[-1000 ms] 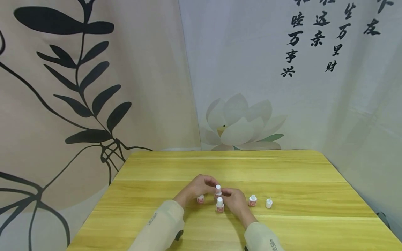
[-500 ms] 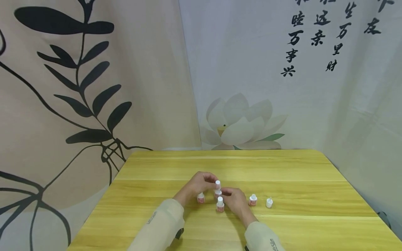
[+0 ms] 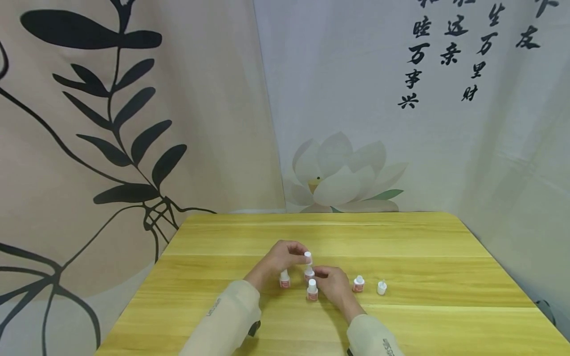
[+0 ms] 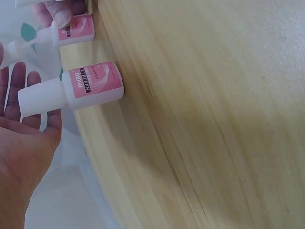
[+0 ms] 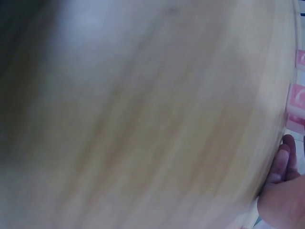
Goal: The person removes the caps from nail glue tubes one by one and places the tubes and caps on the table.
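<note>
My left hand (image 3: 281, 260) pinches a white bottle cap (image 3: 308, 256) between thumb and fingertips, just above an uncapped nail glue bottle (image 3: 309, 275). My right hand (image 3: 333, 284) grips that bottle low on its body; it stands upright on the table. In the left wrist view, a thin nozzle shows on the pink-labelled bottle (image 4: 77, 32), apart from the cap (image 4: 9, 53). A capped nail glue bottle (image 4: 96, 85) stands close beside my left hand. Another capped nail glue bottle (image 3: 312, 291) stands in front, between both hands.
On the right stand a nail glue bottle (image 3: 358, 284) and, beyond it, a loose white cap (image 3: 381, 288). The wooden table (image 3: 427, 247) reaches back to a printed curtain (image 3: 222, 123).
My left hand has risen with the cap, up off the bottle's nozzle and slightly to the left. My right hand has kept its grip on the bottle, nearly still.
</note>
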Motion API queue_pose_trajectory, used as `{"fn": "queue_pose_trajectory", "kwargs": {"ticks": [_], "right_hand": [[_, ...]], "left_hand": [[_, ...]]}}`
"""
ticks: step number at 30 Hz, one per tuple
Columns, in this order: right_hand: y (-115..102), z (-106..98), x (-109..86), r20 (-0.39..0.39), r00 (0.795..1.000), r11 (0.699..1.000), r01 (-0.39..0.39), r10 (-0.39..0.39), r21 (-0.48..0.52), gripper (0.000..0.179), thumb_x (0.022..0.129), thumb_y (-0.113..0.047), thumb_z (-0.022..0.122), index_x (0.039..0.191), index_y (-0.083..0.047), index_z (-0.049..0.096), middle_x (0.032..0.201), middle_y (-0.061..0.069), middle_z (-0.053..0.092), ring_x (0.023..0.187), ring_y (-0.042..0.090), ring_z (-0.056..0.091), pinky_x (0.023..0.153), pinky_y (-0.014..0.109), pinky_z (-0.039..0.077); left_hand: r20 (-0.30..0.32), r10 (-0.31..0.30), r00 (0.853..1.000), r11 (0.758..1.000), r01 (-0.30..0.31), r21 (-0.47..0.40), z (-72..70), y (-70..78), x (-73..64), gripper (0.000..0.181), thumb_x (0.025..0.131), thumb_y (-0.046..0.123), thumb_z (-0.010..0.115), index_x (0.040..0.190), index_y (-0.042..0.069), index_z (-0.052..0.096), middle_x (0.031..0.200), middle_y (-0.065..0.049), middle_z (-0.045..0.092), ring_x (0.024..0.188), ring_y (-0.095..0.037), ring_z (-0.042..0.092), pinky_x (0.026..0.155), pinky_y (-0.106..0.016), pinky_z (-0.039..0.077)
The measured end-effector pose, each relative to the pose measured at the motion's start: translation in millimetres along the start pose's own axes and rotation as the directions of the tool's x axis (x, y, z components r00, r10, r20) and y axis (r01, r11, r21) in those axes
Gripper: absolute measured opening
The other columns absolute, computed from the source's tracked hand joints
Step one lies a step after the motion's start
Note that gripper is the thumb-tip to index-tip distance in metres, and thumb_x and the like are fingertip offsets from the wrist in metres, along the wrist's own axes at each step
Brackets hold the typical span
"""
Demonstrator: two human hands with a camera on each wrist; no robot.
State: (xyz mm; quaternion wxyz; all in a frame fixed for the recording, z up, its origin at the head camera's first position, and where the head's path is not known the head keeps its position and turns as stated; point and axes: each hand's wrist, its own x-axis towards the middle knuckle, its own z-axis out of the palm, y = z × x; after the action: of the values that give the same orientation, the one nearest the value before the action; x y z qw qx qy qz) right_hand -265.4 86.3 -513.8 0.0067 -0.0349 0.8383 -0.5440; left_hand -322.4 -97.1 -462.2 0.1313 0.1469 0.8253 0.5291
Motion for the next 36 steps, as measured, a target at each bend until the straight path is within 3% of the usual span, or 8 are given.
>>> {"fn": "queue_pose_trajectory", "kwargs": {"ticks": [18, 36], "right_hand": [[-2.2, 0.2, -2.6, 0.018, 0.999, 0.999, -0.037, 0.036, 0.023, 0.026, 0.090, -0.020, 0.074, 0.111, -0.006, 0.073, 0.106, 0.007, 0.073, 0.106, 0.029, 0.064, 0.094, 0.051, 0.049], [-1.5, -0.1, -2.3, 0.023, 0.999, 0.999, -0.025, 0.024, 0.034, 0.026, 0.090, -0.022, 0.074, 0.110, -0.006, 0.074, 0.104, 0.006, 0.073, 0.105, 0.028, 0.064, 0.093, 0.050, 0.049]], "left_hand": [[-0.006, -0.009, 1.000, 1.000, 0.009, 0.010, -4.9, 5.5, -0.6, 0.021, 0.086, 0.028, 0.079, 0.099, 0.013, 0.071, 0.097, 0.001, 0.068, 0.096, -0.018, 0.061, 0.093, -0.045, 0.047], [-0.035, -0.014, 0.999, 1.000, 0.015, 0.021, -8.7, 6.9, 0.7, 0.019, 0.087, 0.026, 0.078, 0.098, 0.013, 0.071, 0.095, 0.001, 0.068, 0.094, -0.018, 0.060, 0.092, -0.043, 0.047]]}}
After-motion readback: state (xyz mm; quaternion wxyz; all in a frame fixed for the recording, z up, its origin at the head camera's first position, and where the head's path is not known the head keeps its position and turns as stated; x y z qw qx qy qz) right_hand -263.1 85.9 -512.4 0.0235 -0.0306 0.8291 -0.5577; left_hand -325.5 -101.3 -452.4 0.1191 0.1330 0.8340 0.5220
